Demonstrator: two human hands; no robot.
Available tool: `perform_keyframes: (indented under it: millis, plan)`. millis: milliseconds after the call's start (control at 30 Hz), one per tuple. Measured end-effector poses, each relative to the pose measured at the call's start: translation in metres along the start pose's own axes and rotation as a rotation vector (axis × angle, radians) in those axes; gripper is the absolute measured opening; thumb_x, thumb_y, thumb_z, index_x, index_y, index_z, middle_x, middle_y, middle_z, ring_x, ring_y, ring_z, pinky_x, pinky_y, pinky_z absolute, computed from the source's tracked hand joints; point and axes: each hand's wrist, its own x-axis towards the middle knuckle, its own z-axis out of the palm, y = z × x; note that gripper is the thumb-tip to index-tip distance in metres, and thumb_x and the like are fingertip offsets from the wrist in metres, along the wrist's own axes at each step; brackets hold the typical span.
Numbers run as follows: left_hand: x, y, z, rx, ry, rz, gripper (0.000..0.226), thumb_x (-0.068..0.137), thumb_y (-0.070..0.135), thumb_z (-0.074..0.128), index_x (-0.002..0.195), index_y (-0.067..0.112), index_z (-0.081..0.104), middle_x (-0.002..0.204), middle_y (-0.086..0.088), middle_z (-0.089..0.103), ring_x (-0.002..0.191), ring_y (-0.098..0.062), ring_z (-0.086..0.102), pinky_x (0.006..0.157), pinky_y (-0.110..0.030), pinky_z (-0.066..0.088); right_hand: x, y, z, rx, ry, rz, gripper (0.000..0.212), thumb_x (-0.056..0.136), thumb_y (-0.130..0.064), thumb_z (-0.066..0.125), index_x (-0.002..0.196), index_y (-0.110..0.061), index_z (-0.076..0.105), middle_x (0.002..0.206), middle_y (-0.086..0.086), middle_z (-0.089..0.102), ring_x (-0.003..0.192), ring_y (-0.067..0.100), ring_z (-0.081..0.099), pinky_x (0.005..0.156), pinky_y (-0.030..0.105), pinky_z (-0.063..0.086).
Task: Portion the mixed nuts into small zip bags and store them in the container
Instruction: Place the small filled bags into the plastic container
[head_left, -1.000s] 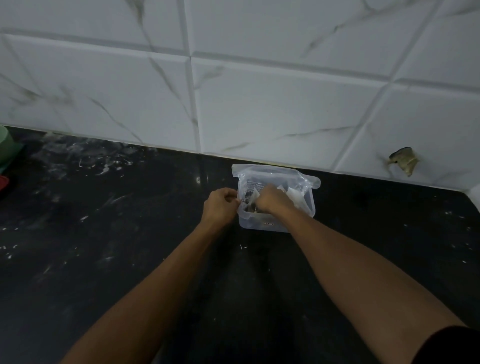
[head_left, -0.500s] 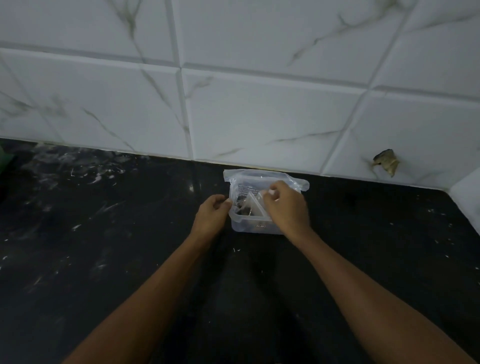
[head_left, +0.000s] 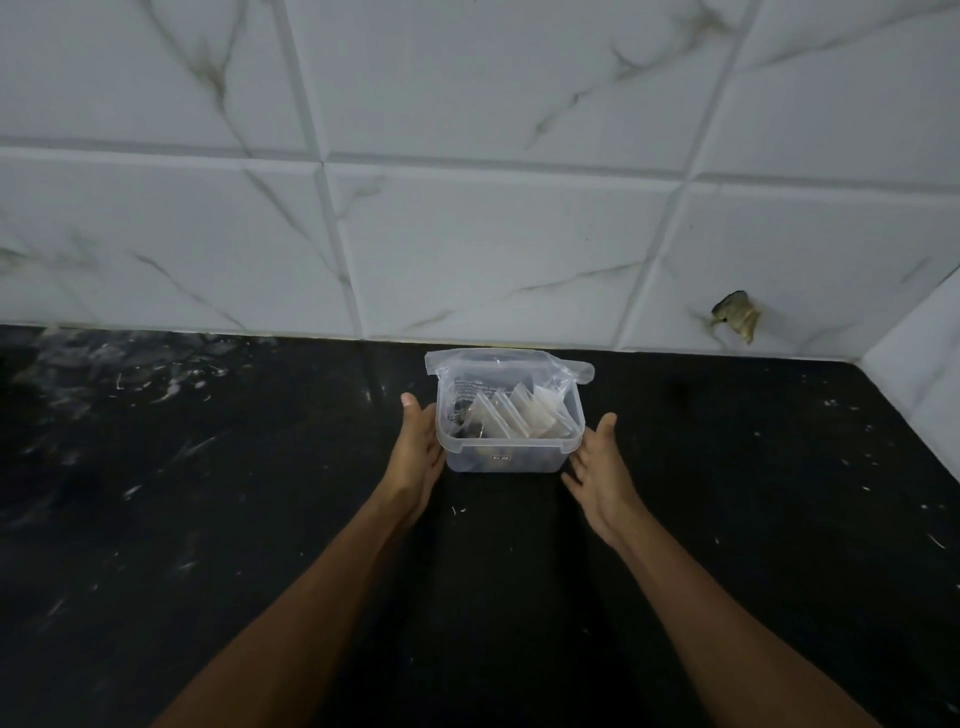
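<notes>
A clear plastic container (head_left: 506, 460) stands on the black counter close to the tiled wall. Inside it several small zip bags (head_left: 519, 415) stand upright in a row, with dark nuts dimly visible at their bottoms. A larger clear bag (head_left: 571, 370) pokes above the container's back rim. My left hand (head_left: 418, 449) lies flat against the container's left side with straight fingers. My right hand (head_left: 597, 467) is open just right of the container, a small gap between palm and wall.
The black counter (head_left: 208, 519) stretches wide on both sides, speckled with pale marks at the left. White marble-look tiles (head_left: 467, 234) rise right behind the container. A chipped hole (head_left: 735, 314) marks the wall at the right, near the corner.
Both hands have come out of the container and off the bags. They now flank its sides with fingers open.
</notes>
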Motion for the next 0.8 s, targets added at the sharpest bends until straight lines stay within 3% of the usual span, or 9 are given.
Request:
perform_keyframes:
  millis: [200,500,700,800]
  plan:
    - [0.013,0.004,0.0,-0.005,-0.009,0.004,0.069,0.095,0.065,0.003,0.124,0.028,0.054,0.121,0.005,0.067,0.118,-0.012,0.06,0.095,-0.027,0.046,0.012,0.001,0.004,-0.017,0.001,0.004,0.084,0.084,-0.078,0.013,0.148,-0.029,0.035,0.15,-0.004,0.042,0.141,0.015,0.033,0.117,0.038,0.02]
    - [0.037,0.011,0.003,-0.019,-0.01,0.004,0.075,0.095,0.067,0.004,0.135,0.023,0.05,0.122,0.003,0.065,0.121,-0.015,0.058,0.1,-0.03,0.045,0.039,-0.016,0.004,-0.051,0.024,0.013,0.079,0.091,-0.071,0.009,0.15,-0.024,0.032,0.151,-0.001,0.04,0.141,0.017,0.033,0.113,0.034,0.023]
    - [0.045,0.015,0.006,0.018,0.01,-0.003,0.073,0.096,0.066,0.005,0.129,0.023,0.054,0.119,0.005,0.067,0.114,-0.01,0.062,0.091,-0.024,0.049,0.049,-0.018,0.004,-0.078,0.034,0.006,0.074,0.093,-0.068,0.011,0.15,-0.023,0.029,0.153,0.001,0.036,0.142,0.017,0.031,0.111,0.032,0.025]
    - [0.043,0.014,0.007,-0.002,0.019,0.004,0.075,0.098,0.063,0.008,0.146,0.015,0.039,0.14,-0.001,0.054,0.125,-0.014,0.054,0.104,-0.03,0.043,0.046,-0.02,0.005,-0.127,0.041,0.003,0.081,0.089,-0.074,0.014,0.15,-0.024,0.029,0.153,0.0,0.036,0.142,0.018,0.03,0.108,0.03,0.025]
